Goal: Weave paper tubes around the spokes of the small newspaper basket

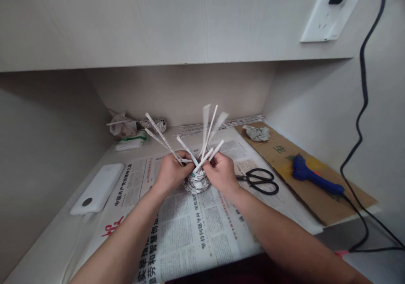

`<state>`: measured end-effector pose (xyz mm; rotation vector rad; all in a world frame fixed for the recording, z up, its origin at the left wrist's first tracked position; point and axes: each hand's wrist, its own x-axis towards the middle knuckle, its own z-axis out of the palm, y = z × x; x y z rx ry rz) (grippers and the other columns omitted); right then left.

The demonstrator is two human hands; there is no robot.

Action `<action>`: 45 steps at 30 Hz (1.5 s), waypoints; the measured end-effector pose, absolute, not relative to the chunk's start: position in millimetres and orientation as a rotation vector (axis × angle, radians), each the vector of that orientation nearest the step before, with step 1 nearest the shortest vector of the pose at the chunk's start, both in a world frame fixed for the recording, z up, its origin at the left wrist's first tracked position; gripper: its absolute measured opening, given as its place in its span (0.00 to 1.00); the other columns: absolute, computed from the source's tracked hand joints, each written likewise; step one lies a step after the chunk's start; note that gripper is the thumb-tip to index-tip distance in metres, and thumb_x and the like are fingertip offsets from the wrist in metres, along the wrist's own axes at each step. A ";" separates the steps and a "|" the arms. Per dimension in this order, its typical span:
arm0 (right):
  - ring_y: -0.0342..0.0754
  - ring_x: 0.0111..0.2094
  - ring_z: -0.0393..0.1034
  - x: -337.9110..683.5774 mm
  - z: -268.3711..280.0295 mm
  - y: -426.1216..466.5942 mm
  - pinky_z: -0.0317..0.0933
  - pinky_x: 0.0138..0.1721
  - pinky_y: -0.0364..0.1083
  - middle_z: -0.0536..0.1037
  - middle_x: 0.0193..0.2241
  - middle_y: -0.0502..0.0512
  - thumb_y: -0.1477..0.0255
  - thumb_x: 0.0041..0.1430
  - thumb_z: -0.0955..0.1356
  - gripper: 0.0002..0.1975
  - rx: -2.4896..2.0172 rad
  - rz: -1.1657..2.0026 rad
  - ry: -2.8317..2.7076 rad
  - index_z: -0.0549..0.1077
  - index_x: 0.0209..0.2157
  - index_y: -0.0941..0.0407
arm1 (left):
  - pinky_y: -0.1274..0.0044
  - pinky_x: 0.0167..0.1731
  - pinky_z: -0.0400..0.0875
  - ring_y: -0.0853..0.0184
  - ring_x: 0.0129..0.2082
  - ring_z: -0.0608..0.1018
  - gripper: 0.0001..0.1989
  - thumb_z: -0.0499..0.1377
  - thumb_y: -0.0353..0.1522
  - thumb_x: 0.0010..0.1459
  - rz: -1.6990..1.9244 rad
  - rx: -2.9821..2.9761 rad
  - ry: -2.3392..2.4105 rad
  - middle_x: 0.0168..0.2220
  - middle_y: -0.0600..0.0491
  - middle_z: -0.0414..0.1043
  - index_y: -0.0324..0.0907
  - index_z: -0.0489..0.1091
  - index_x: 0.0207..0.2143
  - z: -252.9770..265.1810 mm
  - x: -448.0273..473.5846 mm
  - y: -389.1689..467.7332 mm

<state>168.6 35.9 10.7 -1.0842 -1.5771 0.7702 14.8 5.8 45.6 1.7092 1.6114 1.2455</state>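
A small round basket [196, 183] woven from rolled newspaper strips stands on the spread newspaper, between my two hands. Several paper sticks [157, 129] rise and fan out from its rim; a few at the top are smeared by motion. My left hand [173, 169] is closed at the left side of the rim, its thumb and fingers pinching a paper stick. On the right side, my right hand [220, 170] is closed round another paper stick [216, 150] at the rim. The fingertips of both hands are partly hidden behind the sticks.
Black-handled scissors [261, 181] lie right of my right hand. A blue glue gun [316, 178] rests on a cardboard sheet [268, 147], its cord running to a wall socket [329, 14]. A white power bank [98, 189] lies left. Paper sticks [221, 124] and another woven piece [155, 125] sit behind.
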 end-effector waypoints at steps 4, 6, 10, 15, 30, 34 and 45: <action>0.46 0.23 0.70 167.0 3.5 43.4 0.62 0.25 0.42 0.76 0.21 0.49 0.64 0.53 0.69 0.09 -1.049 0.972 -1.417 0.75 0.29 0.56 | 0.81 0.25 0.66 0.69 0.23 0.75 0.03 0.61 0.27 0.46 1.301 1.721 1.535 0.23 0.54 0.76 0.38 0.75 0.24 41.5 17.6 5.9; 0.45 0.22 0.70 166.7 2.0 44.8 0.61 0.23 0.42 0.75 0.20 0.49 0.64 0.52 0.69 0.10 -1.026 1.037 -1.372 0.75 0.28 0.56 | 0.81 0.27 0.67 0.69 0.25 0.75 0.03 0.61 0.26 0.47 1.335 1.786 1.529 0.24 0.54 0.76 0.39 0.75 0.24 39.5 17.5 6.2; 0.45 0.22 0.69 166.8 4.2 42.0 0.61 0.23 0.42 0.76 0.21 0.49 0.66 0.52 0.69 0.09 -1.000 1.072 -1.398 0.78 0.31 0.56 | 0.78 0.34 0.69 0.67 0.31 0.77 0.05 0.60 0.26 0.49 1.357 1.933 1.555 0.29 0.53 0.77 0.41 0.77 0.27 37.8 15.3 6.6; 0.47 0.27 0.73 166.6 9.8 40.8 0.64 0.29 0.43 0.79 0.25 0.50 0.68 0.47 0.71 0.09 -0.983 1.152 -1.321 0.78 0.32 0.56 | 0.78 0.35 0.70 0.67 0.32 0.77 0.07 0.59 0.25 0.50 1.374 2.002 1.507 0.29 0.53 0.77 0.42 0.77 0.27 36.5 14.1 7.3; 0.44 0.22 0.68 163.4 10.8 39.8 0.62 0.24 0.43 0.74 0.20 0.47 0.68 0.41 0.74 0.09 -0.964 1.297 -1.132 0.73 0.25 0.56 | 0.77 0.36 0.71 0.67 0.32 0.78 0.05 0.62 0.29 0.52 1.491 1.893 1.404 0.30 0.52 0.78 0.42 0.79 0.29 27.0 15.1 9.8; 0.47 0.23 0.71 161.4 12.7 39.1 0.65 0.27 0.44 0.76 0.21 0.49 0.68 0.41 0.74 0.10 -0.955 1.364 -1.112 0.74 0.27 0.57 | 0.78 0.34 0.71 0.67 0.31 0.78 0.05 0.62 0.30 0.52 1.486 1.855 1.451 0.30 0.52 0.78 0.42 0.79 0.29 25.4 15.4 10.7; 0.46 0.26 0.72 159.1 15.5 33.3 0.65 0.29 0.42 0.78 0.25 0.51 0.69 0.43 0.74 0.10 -0.874 1.361 -1.216 0.75 0.30 0.57 | 0.78 0.32 0.71 0.66 0.30 0.78 0.07 0.60 0.29 0.51 1.421 1.853 1.460 0.29 0.51 0.79 0.41 0.79 0.26 31.4 13.3 9.7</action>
